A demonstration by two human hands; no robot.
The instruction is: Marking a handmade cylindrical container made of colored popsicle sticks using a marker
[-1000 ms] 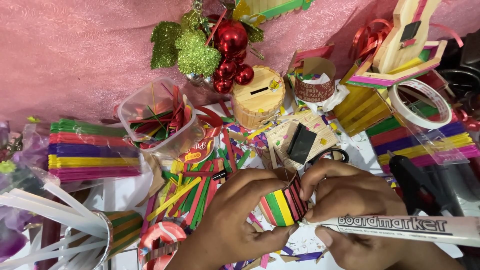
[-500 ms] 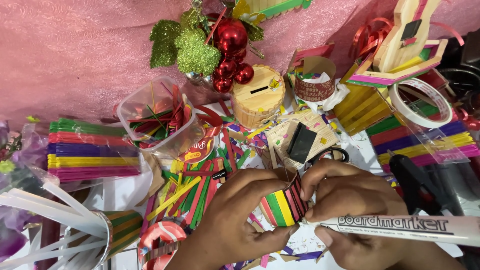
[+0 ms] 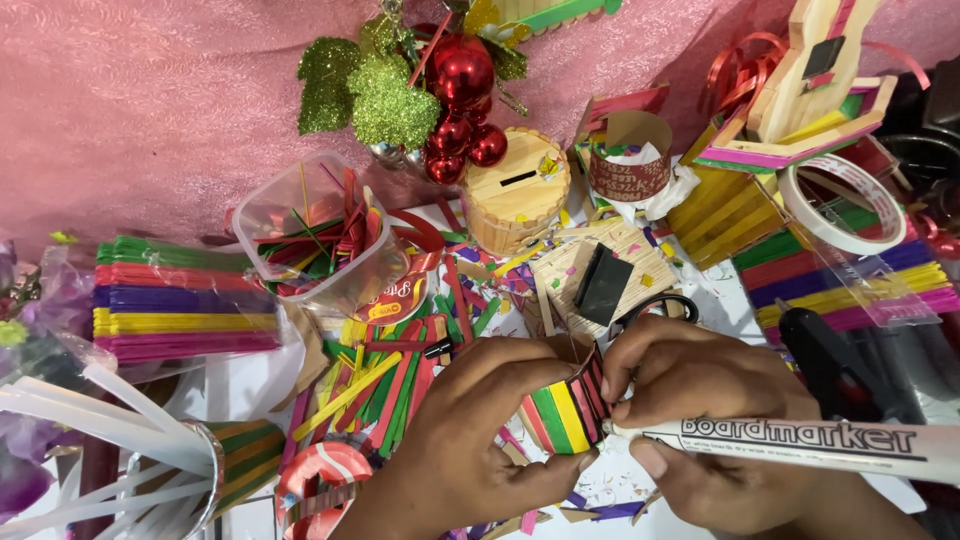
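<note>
Left hand (image 3: 470, 440) and right hand (image 3: 700, 400), close together, pinch a small striped craft-stick piece (image 3: 565, 410) low in the centre; the right hand also clasps a white marker (image 3: 800, 445), above scattered coloured sticks (image 3: 390, 380).

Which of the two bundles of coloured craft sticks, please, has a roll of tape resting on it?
The right-hand bundle, beside the wooden model: the white tape roll lies on its upper end. The left bundle, by the clear plastic cup, carries nothing.

Table packed tight. Loose coloured craft sticks (image 3: 385, 385) block the left side, clear plastic tub of stick scraps (image 3: 315, 235) behind them. Round wooden stick-built coin box (image 3: 517, 190) and black scissors (image 3: 660, 308) crowd ahead. Black glue gun (image 3: 825, 355) blocks right. Only bare white tabletop strip (image 3: 245, 375) passable, far left.
</note>
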